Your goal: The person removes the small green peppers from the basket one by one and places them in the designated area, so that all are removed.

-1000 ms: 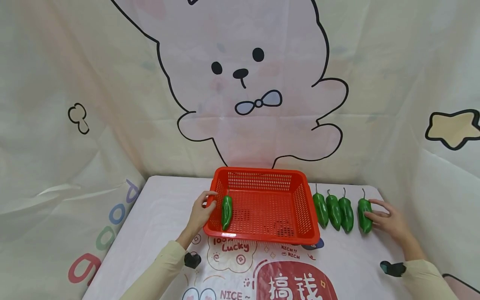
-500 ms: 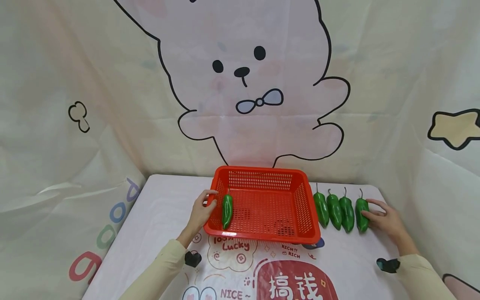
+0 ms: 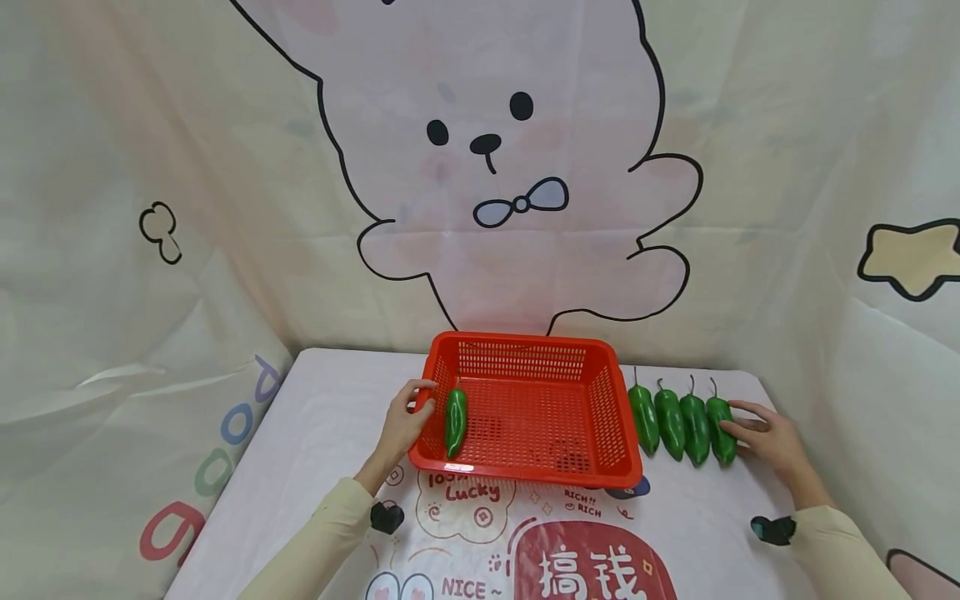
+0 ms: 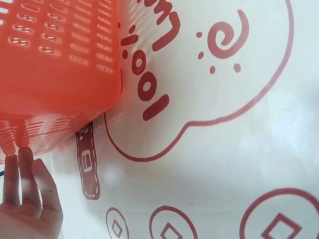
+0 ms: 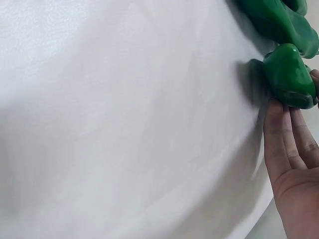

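A red plastic basket [image 3: 525, 417] stands on the table, one green chili pepper [image 3: 456, 422] lying inside at its left. My left hand [image 3: 403, 421] holds the basket's left rim; in the left wrist view, several fingers [image 4: 30, 184] touch its outer wall. Right of the basket, several green peppers [image 3: 670, 422] lie side by side, stems pointing away. My right hand [image 3: 771, 442] is at the rightmost pepper [image 3: 721, 432], its thumb across the top and fingers along the right side. In the right wrist view, that pepper [image 5: 289, 74] sits between thumb and fingertips.
A white printed cloth [image 3: 480, 550] covers the table. Behind it hangs a cartoon curtain [image 3: 510, 267], with more curtain [image 3: 885, 400] close beyond the right hand. The table's left edge [image 3: 247, 433] shows.
My right hand has moved the rightmost pepper left, closing the gap to its neighbour. The left hand and basket keep their places.
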A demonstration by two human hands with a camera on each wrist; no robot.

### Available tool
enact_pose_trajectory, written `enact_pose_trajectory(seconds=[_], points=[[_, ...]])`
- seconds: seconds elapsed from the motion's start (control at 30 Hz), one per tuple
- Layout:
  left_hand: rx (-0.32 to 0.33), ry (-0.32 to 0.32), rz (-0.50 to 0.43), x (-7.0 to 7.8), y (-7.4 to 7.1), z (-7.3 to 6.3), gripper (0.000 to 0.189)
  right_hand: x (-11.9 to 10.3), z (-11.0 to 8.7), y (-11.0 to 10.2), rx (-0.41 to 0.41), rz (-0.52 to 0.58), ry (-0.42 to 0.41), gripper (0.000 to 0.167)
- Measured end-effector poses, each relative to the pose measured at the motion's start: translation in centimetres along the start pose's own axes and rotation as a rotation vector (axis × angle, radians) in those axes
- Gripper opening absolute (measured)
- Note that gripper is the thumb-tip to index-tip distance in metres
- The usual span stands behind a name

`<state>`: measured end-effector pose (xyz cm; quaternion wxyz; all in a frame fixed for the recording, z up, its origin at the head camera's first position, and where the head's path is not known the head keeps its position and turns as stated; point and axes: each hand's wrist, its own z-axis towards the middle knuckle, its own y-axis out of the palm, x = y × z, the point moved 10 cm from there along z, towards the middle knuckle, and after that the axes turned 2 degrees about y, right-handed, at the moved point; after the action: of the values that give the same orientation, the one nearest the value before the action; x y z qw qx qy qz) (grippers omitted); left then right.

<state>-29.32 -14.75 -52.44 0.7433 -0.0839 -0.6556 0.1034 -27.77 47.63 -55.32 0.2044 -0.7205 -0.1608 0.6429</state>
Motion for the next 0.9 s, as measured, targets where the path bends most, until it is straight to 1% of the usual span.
enact_pose_trajectory(seconds=[0.23, 0.43, 0.53, 0.73, 0.83, 0.9], points=[[0.000, 0.013, 0.000, 0.0, 0.0, 0.1, 0.031, -0.4, -0.2, 0.2, -0.015, -0.016, -0.004, 0.063], [0.001, -0.001, 0.000, -0.2, 0.1, 0.0, 0.031, -0.1, -0.3, 0.4, -0.031, -0.022, 0.021, 0.065], [0.003, -0.007, 0.000, -0.2, 0.0, 0.0, 0.031, 0.1, -0.3, 0.3, -0.023, -0.021, 0.014, 0.064], [0.003, -0.006, -0.003, -0.2, 0.0, 0.0, 0.031, 0.1, -0.5, -0.5, 0.002, -0.023, -0.028, 0.060], [-0.001, -0.004, -0.004, -0.1, 0.0, 0.0, 0.031, -0.4, -0.5, -1.1, 0.018, -0.043, -0.077, 0.054], [-0.002, -0.004, -0.004, -0.1, 0.0, 0.0, 0.031, -1.2, -0.5, -1.5, 0.037, -0.047, -0.121, 0.047]])
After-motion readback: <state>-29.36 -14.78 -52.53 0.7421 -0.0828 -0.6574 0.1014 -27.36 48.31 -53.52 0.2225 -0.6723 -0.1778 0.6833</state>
